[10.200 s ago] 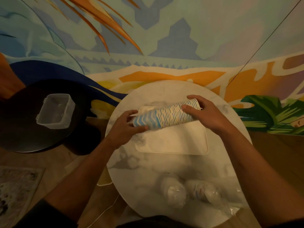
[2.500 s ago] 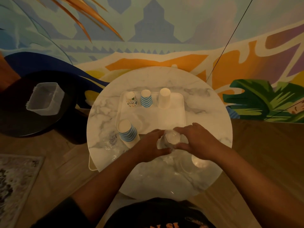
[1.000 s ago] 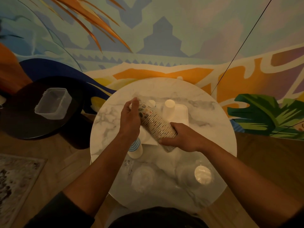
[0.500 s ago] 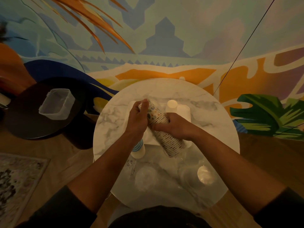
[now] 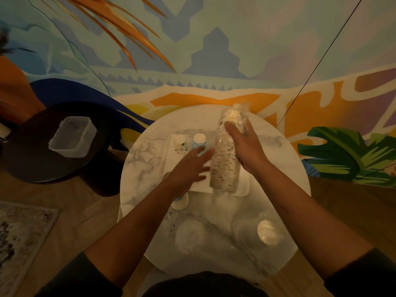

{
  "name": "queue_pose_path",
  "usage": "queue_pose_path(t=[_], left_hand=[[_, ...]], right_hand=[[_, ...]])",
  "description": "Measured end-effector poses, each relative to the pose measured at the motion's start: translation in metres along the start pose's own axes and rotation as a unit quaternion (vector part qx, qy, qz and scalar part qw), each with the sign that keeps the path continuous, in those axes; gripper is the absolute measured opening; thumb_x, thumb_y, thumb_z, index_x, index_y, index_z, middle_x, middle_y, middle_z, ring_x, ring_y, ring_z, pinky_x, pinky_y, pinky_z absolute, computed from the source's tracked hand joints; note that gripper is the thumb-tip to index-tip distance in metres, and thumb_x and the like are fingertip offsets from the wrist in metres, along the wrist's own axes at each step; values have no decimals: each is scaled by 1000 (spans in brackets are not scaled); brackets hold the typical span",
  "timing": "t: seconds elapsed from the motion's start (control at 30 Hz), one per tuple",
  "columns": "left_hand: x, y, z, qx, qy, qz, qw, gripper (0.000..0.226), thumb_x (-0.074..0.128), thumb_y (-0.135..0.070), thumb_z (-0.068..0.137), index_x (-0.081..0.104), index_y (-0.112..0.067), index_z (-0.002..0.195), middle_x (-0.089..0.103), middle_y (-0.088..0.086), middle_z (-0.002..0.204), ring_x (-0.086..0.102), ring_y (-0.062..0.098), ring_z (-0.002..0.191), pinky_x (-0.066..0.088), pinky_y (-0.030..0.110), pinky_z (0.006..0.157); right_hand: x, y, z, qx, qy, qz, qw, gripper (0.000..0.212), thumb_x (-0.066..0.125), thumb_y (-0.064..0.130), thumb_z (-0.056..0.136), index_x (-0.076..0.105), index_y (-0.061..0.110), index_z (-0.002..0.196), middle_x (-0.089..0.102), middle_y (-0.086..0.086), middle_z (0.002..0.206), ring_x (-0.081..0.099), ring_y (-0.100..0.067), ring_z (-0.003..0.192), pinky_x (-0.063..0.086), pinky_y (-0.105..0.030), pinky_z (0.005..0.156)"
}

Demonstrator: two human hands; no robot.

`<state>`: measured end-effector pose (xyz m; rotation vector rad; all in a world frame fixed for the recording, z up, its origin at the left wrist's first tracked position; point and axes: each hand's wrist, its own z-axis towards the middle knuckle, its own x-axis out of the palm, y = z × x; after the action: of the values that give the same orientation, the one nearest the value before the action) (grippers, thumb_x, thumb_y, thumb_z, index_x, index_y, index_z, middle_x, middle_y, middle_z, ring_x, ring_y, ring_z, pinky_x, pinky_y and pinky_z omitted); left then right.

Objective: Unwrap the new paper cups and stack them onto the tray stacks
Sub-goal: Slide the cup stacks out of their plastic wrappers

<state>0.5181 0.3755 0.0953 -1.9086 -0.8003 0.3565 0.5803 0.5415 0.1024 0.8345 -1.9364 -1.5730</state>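
Behind the round marble table (image 5: pixel 139 159) I am seeing a painted mural wall (image 5: pixel 235 50) with orange fronds and a green leaf, and a thin dark cord is crossing it at upper right. On the table a pale tray (image 5: pixel 169 151) is sitting toward the far side, carrying a patterned cup stack (image 5: pixel 180 144) and, just beside it, a blue-striped cup stack (image 5: pixel 199 140). I am watching the right hand (image 5: pixel 244 144) holding a sleeve of paper cups (image 5: pixel 225 166), speckled in pattern and sheathed in clear plastic; the fingers are lying along its right side near the top, and the sleeve is standing roughly upright over the tray, leaning slightly, with crumpled wrap bunching at its top end. The left hand (image 5: pixel 190 168) is reaching in from the left with fingers spread and straight, grasping nothing; whether its fingertips are touching the sleeve I cannot tell. Below the left wrist another blue-striped cup (image 5: pixel 180 202) is standing at the tray's near edge. Nearer to me, clear plastic wrap (image 5: pixel 192 234) is lying crumpled on the marble, and a white cup (image 5: pixel 269 232) is sitting inside more wrap at right. Off to the left, a clear plastic container (image 5: pixel 71 137) is resting on a dark round table (image 5: pixel 32 163), well apart from the work.
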Motion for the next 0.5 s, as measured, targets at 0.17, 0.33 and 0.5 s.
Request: queue_pose_path(t=[0.17, 0.33, 0.5], left_hand=[[10, 24, -10, -7, 59, 43, 997, 30, 66, -40, 94, 58, -27, 120, 75, 1, 110, 72, 31, 104, 58, 47, 92], [4, 24, -4, 18, 27, 13, 999, 26, 69, -27, 95, 60, -24, 119, 72, 8, 116, 69, 36, 107, 58, 52, 94], [-4, 20, -1, 48, -30, -26, 998, 55, 74, -17, 89, 45, -16, 136, 66, 6, 125, 68, 28, 110, 62, 45, 86]], right_hand=[[1, 1, 5, 20, -109, 123, 986, 61, 64, 48, 94, 42, 29, 147, 64, 3, 129, 66, -16, 113, 60, -41, 91], [3, -7, 8, 34, -139, 148, 979, 65, 66, 47, 90, 39, 27, 146, 62, -3, 130, 67, -21, 113, 59, -49, 91], [-5, -12, 10, 45, -163, 171, 971, 69, 74, 31, 87, 35, 18, 143, 60, -9, 129, 67, -24, 111, 59, -49, 92]])
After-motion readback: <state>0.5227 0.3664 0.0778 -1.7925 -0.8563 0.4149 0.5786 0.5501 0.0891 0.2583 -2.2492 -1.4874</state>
